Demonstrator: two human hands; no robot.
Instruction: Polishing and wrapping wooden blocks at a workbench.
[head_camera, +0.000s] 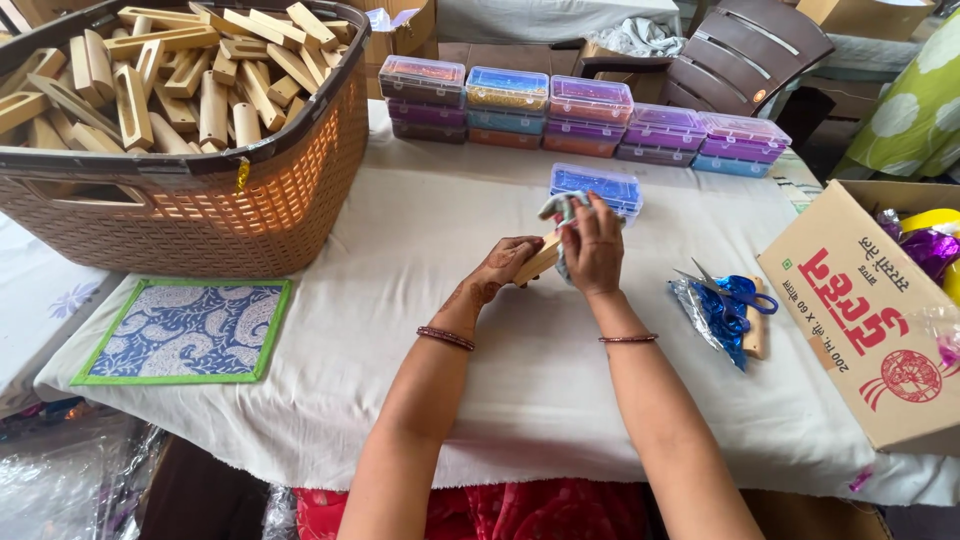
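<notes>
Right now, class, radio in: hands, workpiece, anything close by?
Left hand grips wooden piece. Right hand presses cloth on it. Blue plastic box just behind; scissors lie right.

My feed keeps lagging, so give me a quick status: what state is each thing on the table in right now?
Left hand: gripping the wooden piece.
Right hand: pressing a cloth against the wooden piece.
Basket: heaped with wooden pieces.
Clear boxes: lids on, stacked in a row.
Single clear box: closed, behind the hands.
Scissors: lying closed on blue foil.
Cardboard carton: open.
</notes>
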